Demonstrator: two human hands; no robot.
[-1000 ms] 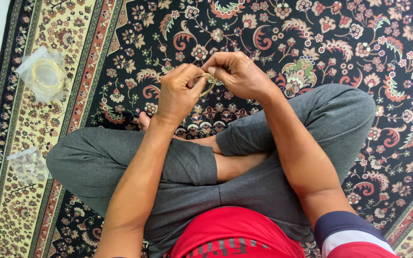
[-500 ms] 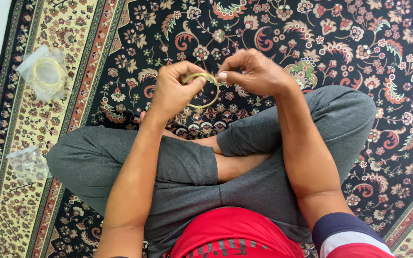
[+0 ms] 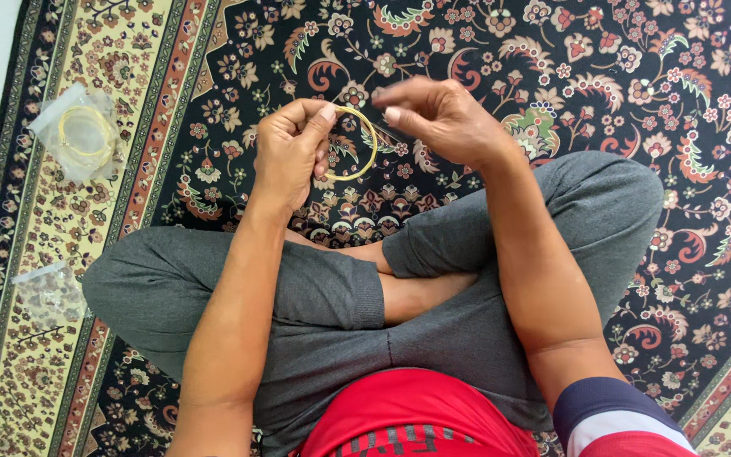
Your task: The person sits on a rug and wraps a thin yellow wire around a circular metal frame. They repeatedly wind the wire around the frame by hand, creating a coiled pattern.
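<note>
Two clear plastic bags [image 3: 80,134] [image 3: 48,292] lie on the carpet's [image 3: 636,76] left border.

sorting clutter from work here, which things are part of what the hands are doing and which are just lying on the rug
In hand:
- yellow ring, pinched by the left hand
- right hand, fingers at the ring's upper edge

Lying about:
- clear bag with yellow rings, on the rug's left border
- second clear bag, nearer the knee, contents too small to tell
</note>
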